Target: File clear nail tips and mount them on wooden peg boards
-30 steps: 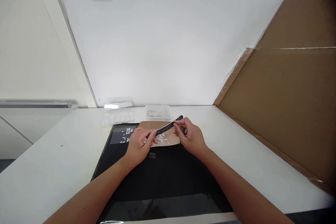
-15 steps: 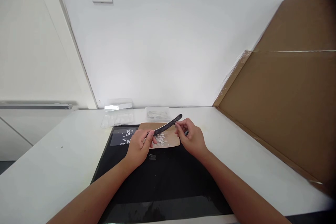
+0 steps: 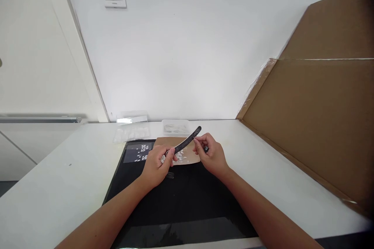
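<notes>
White tabletop (image 3: 58, 194) carries a black mat (image 3: 187, 196); over brown paper (image 3: 163, 141) with white chips (image 3: 180, 156), the left hand (image 3: 156, 165) grips a curved black nail file (image 3: 188, 140); the right hand (image 3: 214, 156), fingertips drawn together, meets its upper part; whether anything is pinched, I cannot tell.

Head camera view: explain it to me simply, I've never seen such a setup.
There is no machine here: a person works bare-handed, and a camera worn on the head looks forward and down. The left hand holds a curved dark strip by its lower end; the right hand has its fingertips close to the upper part, too small to tell what they pinch. On the white table lies a black mat, with small white pieces on a brown sheet. Behind stand two see-through plastic containers.
</notes>
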`<state>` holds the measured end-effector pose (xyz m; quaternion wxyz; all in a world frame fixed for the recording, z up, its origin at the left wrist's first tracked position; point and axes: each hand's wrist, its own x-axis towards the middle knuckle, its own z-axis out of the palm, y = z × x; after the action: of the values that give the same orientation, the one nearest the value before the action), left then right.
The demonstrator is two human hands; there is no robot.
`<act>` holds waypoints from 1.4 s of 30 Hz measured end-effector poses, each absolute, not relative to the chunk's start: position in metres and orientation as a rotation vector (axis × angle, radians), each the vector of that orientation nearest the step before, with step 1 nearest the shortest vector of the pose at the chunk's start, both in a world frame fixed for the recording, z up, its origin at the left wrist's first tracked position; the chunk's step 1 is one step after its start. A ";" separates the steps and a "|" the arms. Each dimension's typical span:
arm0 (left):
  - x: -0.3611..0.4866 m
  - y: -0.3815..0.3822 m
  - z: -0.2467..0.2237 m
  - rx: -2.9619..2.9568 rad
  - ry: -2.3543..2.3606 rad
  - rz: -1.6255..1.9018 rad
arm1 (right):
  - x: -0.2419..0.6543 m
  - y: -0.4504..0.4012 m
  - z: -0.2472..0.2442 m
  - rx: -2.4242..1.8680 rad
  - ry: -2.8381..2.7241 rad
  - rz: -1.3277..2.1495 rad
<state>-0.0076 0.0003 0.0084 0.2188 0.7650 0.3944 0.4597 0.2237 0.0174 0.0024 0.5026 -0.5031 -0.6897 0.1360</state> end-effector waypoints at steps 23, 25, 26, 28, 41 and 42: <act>-0.005 0.004 0.004 2.186 1.112 1.245 | 0.219 0.017 0.001 -1.232 -1.766 0.251; -0.006 0.005 0.004 2.201 1.118 1.242 | 0.220 0.017 0.001 -1.235 -1.763 0.251; -0.006 0.005 0.004 2.208 1.121 1.240 | 0.221 0.017 0.001 -1.237 -1.764 0.251; -0.007 0.006 0.003 2.223 1.126 1.236 | 0.221 0.018 0.001 -1.237 -1.782 0.255; -0.009 0.012 0.002 2.242 1.149 1.226 | 0.218 0.017 -0.003 -1.211 -1.815 0.398; -0.009 0.012 0.003 2.222 1.149 1.222 | 0.217 0.016 -0.002 -1.209 -1.799 0.401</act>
<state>-0.0094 0.0121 0.0031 0.1777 0.7854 0.4062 0.4320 0.2171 0.0162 -0.0024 0.4517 -0.4895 -0.7280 0.1622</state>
